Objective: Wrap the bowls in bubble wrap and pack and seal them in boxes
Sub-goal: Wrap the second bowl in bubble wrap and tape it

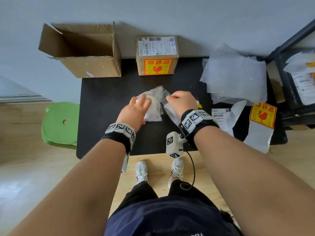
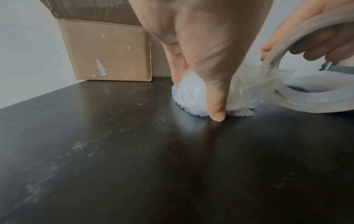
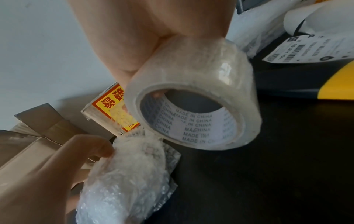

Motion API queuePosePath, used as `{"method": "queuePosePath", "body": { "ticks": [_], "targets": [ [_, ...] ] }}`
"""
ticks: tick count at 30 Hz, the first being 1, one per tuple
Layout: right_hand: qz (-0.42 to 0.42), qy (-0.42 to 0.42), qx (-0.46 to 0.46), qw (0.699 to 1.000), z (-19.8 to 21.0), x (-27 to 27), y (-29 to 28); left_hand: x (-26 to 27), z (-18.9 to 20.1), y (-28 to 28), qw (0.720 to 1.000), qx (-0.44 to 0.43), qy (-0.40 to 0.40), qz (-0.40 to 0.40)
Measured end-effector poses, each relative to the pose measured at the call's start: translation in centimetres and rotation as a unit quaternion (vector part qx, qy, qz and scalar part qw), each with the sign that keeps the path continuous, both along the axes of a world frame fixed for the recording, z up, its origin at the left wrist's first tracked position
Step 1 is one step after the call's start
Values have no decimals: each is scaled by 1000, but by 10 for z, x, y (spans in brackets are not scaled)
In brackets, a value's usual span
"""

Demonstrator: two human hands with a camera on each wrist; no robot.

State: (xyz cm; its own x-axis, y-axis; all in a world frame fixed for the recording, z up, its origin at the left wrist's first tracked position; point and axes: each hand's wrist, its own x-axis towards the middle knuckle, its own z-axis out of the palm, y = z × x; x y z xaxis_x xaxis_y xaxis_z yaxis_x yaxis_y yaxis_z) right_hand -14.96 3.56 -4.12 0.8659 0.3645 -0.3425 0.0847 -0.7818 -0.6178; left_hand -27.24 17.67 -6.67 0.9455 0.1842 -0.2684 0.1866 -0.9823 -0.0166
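Hands: your left hand [image 1: 136,106] presses flat on the wrapped bowl [image 3: 134,174] mid-frame; your right hand [image 1: 183,99] grips the tape roll [image 3: 193,109]. Pull the strip taut across the loose flap before pressing.

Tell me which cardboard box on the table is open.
The larger plain box at the far left, flaps up; the smaller box beside it is sealed, with labels.

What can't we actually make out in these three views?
- Bowl inside the bubble-wrapped bundle: wrap and left hand cover it in every view.
- Tape's free end: head view, right hand hides most of the tape roll; wrist views blur it.
- Open box interior: shadowed, head view.
- Sealed box label text: too small.
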Motion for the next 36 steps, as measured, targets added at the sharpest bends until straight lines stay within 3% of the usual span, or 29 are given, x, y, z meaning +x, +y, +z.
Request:
{"method": "queuePosePath", "body": {
  "ticks": [8, 12, 15, 18, 20, 22, 25, 27, 28, 30, 32, 34, 36],
  "targets": [
    [-14, -12, 2, 1000, 5, 5, 0, 15, 9, -5, 999, -29, 5, 29],
    [-38, 1, 13, 999, 7, 9, -2, 29, 20, -2, 987, -118, -17, 109],
    [-67, 6, 25, 997, 7, 10, -4, 37, 28, -2, 955, -202, -40, 212],
    [-96, 17, 41, 994, 7, 10, -6, 45, 33, 2, 902, -267, -65, 334],
    [-96, 26, 55, 993, 8, 10, -6, 51, 35, 9, 845, -323, -81, 419],
    [-91, 37, 77, 992, 9, 9, -4, 53, 35, 17, 756, -422, -82, 494],
    [-71, 40, 91, 993, 12, 7, 1, 47, 40, 19, 587, -583, -63, 559],
    [-65, 35, 99, 992, 13, 7, 4, 42, 41, 16, 507, -649, -58, 564],
    [-66, 34, 106, 992, 13, 7, 5, 39, 41, 14, 484, -667, -59, 564],
    [-67, 38, 112, 991, 13, 8, 5, 34, 36, 11, 461, -677, -60, 571],
    [-64, 40, 108, 991, 13, 8, 5, 28, 29, 9, 456, -665, -39, 590],
    [-58, 39, 104, 992, 13, 8, 4, 24, 27, 6, 475, -636, -24, 608],
    [-56, 36, 99, 993, 13, 6, 4, 24, 27, 4, 511, -600, -19, 616]
  ]
}}
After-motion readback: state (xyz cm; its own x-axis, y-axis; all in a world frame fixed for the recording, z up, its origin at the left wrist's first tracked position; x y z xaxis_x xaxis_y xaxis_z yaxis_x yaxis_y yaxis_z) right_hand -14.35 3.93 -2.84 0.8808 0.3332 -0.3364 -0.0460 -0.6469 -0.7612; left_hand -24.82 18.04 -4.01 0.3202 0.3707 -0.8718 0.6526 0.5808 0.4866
